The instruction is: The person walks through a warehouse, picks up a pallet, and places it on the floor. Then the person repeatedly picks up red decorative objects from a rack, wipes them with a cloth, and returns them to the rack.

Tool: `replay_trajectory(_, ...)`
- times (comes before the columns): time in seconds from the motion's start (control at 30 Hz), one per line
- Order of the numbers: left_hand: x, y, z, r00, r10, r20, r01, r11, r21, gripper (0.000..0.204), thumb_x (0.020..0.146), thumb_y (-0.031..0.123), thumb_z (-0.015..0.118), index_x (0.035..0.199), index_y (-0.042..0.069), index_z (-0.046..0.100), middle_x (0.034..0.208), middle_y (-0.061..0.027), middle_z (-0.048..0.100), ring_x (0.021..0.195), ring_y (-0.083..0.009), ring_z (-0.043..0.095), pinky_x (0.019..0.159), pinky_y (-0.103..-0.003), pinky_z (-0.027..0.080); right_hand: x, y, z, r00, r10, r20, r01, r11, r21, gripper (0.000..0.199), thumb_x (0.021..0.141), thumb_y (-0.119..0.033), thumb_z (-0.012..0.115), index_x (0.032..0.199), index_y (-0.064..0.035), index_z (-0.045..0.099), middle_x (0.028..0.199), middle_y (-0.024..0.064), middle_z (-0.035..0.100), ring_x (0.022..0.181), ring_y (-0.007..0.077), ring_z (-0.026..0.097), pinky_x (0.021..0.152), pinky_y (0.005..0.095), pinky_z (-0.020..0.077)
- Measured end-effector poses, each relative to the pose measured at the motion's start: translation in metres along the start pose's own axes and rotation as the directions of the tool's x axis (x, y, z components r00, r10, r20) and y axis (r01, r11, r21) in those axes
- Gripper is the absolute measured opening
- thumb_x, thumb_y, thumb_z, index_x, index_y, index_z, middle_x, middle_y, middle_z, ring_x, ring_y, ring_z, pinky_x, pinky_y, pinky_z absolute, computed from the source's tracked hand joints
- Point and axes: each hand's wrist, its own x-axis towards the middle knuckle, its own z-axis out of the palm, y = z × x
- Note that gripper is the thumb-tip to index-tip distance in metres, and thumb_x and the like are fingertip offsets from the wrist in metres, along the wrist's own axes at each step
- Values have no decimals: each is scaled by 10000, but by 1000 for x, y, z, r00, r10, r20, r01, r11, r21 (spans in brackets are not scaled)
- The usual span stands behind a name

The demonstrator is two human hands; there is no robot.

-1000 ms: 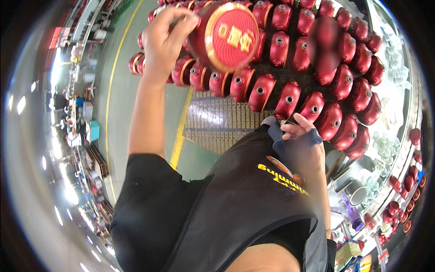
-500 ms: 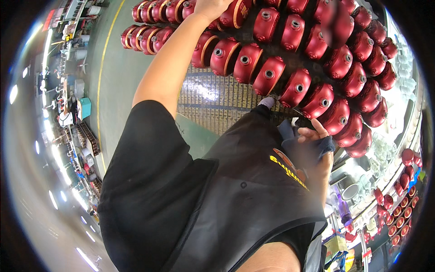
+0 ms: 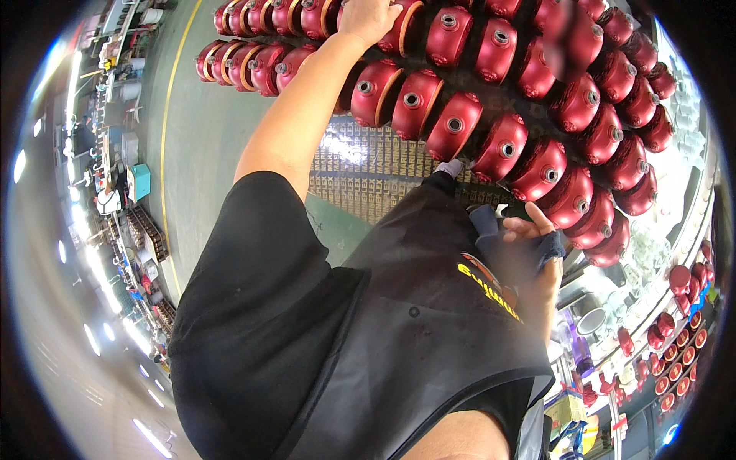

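My left hand [image 3: 369, 19] reaches to the top edge, its fingers partly cut off there. It closes on a rounded red pot [image 3: 403, 29] with a pale brown rim, the thumb lying along the pot's side. Closer to me, my right hand [image 3: 537, 230] has its fingers bent round a dark blue cloth [image 3: 549, 247]; a lens smear blurs part of it. Beside that hand, a glossy red pot [image 3: 569, 198] lies on its side with a metal fitting facing up. Similar red pots [image 3: 455, 126] stand in rows around both hands.
Under the pots is a dark board with yellow print [image 3: 368, 157]. A green floor [image 3: 230, 115] with a yellow line runs along the left, past a teal box [image 3: 139, 182]. At right stand clear wrapped goods [image 3: 648, 238], a metal bowl [image 3: 590, 316] and a purple bottle [image 3: 580, 356].
My left hand has shifted slightly right and toward me, with the red pot under it. The nearby row on the left looks slightly shifted in view. My right hand has hardly moved.
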Motion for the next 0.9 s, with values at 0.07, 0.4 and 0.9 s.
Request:
replay_trajectory(0.07,-2,5,-2,999,-41,27,40,998,39,231,864,282,616,911,57,596,989,-187,589,861,-392,606,734,-497,491,1,-1,0,1000,18,-13,-18,1000,15,810,890,-507,596,1411,56,337,1188,214,573,994,208,584,928,383,501)
replay_trajectory(0.4,-7,8,-2,1000,-29,-5,29,998,51,228,867,285,611,932,68,585,970,-199,592,862,-397,608,722,-492,498,-2,-2,-1,999,-7,53,9,1000,-27,749,918,-483,573,1395,56,367,1171,204,582,983,201,582,926,380,498)
replay_trajectory(0.9,-152,96,-35,992,40,117,-29,995,-93,264,869,318,642,993,91,590,828,-161,602,744,-368,617,632,-456,508,-12,-4,-2,999,31,21,-29,995,-100,801,883,-524,582,1382,68,378,1152,193,595,966,185,581,914,352,493)
